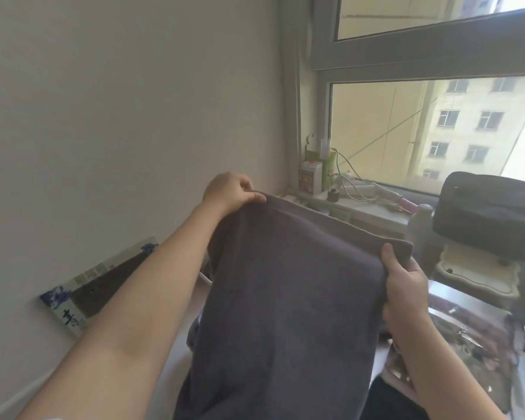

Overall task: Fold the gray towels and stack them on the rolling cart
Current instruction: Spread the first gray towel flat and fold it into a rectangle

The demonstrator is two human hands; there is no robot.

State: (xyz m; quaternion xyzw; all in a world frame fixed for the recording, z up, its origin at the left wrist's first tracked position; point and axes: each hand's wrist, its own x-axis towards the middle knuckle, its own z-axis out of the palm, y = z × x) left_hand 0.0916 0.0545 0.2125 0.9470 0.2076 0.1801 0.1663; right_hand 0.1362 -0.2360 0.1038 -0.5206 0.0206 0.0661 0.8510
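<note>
Left hand (229,192), right hand (402,286): each pinching a top corner of gray towel (285,298) | left of window (437,122) | risk: uneven corners skew fold.

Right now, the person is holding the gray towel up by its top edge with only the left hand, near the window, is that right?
Not quite: the head view shows both hands holding it, the left hand and the right hand each pinching a top corner of the gray towel, near the window.

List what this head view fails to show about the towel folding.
- Rolling cart: not identifiable in the head view; the gray towel held up by the left hand and right hand screens what is below.
- Towel's lower end: cut off by the bottom edge.
- Other towels, any stack: none visible.
- Windowsill bottles: labels too small to read.
</note>
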